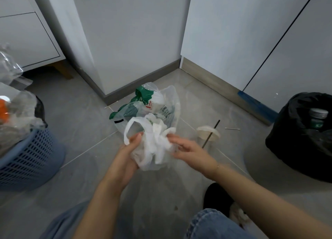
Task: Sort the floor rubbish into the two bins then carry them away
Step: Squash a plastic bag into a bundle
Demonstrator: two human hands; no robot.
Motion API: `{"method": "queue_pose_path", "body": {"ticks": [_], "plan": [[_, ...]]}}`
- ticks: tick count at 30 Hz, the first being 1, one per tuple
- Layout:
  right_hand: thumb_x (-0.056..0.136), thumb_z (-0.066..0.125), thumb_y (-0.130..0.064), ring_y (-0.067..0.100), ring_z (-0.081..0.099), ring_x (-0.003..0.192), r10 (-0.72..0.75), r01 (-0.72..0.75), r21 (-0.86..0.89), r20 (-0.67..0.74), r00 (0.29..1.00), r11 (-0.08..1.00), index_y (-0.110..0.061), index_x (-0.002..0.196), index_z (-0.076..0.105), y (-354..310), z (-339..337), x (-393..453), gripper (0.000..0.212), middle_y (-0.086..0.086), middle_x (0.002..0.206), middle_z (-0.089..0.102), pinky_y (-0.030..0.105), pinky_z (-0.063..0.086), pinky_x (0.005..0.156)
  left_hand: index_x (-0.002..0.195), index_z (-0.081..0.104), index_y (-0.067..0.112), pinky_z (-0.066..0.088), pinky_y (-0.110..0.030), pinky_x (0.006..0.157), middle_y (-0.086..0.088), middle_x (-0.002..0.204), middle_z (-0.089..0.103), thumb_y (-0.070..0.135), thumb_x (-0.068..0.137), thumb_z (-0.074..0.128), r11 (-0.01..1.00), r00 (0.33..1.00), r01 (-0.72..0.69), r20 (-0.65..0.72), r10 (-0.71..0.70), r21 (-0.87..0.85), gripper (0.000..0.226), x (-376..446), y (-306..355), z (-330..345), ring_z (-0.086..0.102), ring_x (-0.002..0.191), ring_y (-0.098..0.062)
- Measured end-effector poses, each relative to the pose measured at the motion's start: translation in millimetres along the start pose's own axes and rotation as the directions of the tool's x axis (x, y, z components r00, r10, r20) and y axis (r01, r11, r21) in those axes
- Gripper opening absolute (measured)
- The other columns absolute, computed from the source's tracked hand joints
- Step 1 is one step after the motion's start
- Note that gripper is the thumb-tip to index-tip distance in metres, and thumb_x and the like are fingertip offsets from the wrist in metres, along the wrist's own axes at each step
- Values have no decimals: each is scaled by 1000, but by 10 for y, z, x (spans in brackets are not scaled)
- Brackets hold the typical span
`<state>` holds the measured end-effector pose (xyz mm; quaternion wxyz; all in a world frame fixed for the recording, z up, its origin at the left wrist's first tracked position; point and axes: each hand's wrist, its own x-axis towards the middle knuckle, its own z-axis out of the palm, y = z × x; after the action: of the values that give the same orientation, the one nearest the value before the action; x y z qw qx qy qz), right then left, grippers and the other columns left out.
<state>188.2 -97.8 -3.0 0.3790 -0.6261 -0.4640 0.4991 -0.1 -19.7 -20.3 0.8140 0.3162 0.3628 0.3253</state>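
Head | white bag point(154, 147) between left hand point(130, 149), right hand point(185, 147)

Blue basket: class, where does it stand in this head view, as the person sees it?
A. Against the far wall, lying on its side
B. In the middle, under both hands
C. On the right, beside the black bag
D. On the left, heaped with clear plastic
D: the blue basket stands at the left edge, upright and heaped with clear plastic, while the black bag sits on the right.
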Motion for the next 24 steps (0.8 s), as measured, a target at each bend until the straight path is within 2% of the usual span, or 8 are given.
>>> {"method": "queue_pose_path", "body": {"ticks": [2,6,8,11,13,17,20,24], "plan": [[77,52,13,9,24,140,-41,72,-222,140,989,972,-10,129,55,22,136,55,57,2,151,30,22,20,116,132,53,12,41,-52,102,-15,127,61,22,95,50,999,999,23,40,-22,-29,38,8,-77,35,56,120,-32],[75,43,21,7,21,140,-42,110,-288,231,972,951,-5,131,52,-5,270,40,63,2,153,28,14,13,115,127,57,8,50,-50,92,-15,115,68,7,88,60,999,986,-36,-163,35,-6,39,78,-252,85,63,109,-35],[78,46,16,4,29,136,8,45,-282,184,983,958,-10,127,58,-30,237,-18,56,-2,147,39,13,19,112,119,63,8,55,-46,83,-9,102,72,0,83,63,998,958,-57,-281,59,13,36,104,-280,87,67,99,-32],[83,50,11,11,53,120,31,-1,-284,103,994,959,-9,111,68,-124,-16,-143,39,-1,127,59,13,41,100,108,67,15,57,-44,78,-1,95,74,-2,80,66,998,940,-64,-333,67,19,33,156,-276,73,68,92,-25],[85,52,5,16,60,110,81,-19,-443,122,989,896,-12,107,69,-289,-332,-210,33,-2,119,63,23,48,96,115,65,11,57,-43,79,-4,100,73,0,81,67,999,944,-49,-327,54,23,36,197,-264,72,68,94,-25],[90,51,-8,6,56,107,349,-139,-841,62,935,523,-23,112,64,-699,-1030,-195,29,-9,117,59,23,46,97,119,62,7,59,-36,74,-10,106,71,3,81,68,999,961,-32,-272,38,24,39,270,-301,140,69,94,-26],[90,53,-11,14,58,105,430,-206,-940,-73,900,271,-19,115,63,-672,-1360,0,28,-2,118,62,26,47,94,118,63,5,58,-28,60,-11,104,70,4,83,67,1000,954,-27,-298,28,8,35,308,-361,199,69,84,-22],[94,49,-14,26,58,106,482,-296,-955,-267,835,-16,-6,122,58,-269,-1608,356,30,12,119,60,32,48,87,124,59,7,59,-31,71,-10,112,68,5,84,64,998,957,-36,-291,17,-57,40,343,-357,127,67,97,-25]]}}
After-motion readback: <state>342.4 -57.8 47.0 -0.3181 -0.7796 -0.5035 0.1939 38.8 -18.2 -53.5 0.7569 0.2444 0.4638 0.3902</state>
